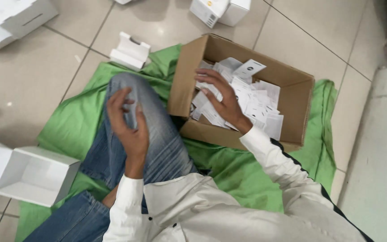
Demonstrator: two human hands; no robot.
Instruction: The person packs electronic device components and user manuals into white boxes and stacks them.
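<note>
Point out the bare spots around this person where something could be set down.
Green cloth is bare between the raised knee and the open white box. Tile floor lies free at upper left. The cardboard box is crowded with paper slips, right hand on them.

Green cloth [72, 121] lying spread over the pale tiled floor [32, 76]. Open white box [36, 175] sitting at its left edge. White moulded insert [130, 51] resting just beyond the cloth's far edge. White cartons [220, 11] standing farther off; another white box [14, 18] lying at far left.
</note>
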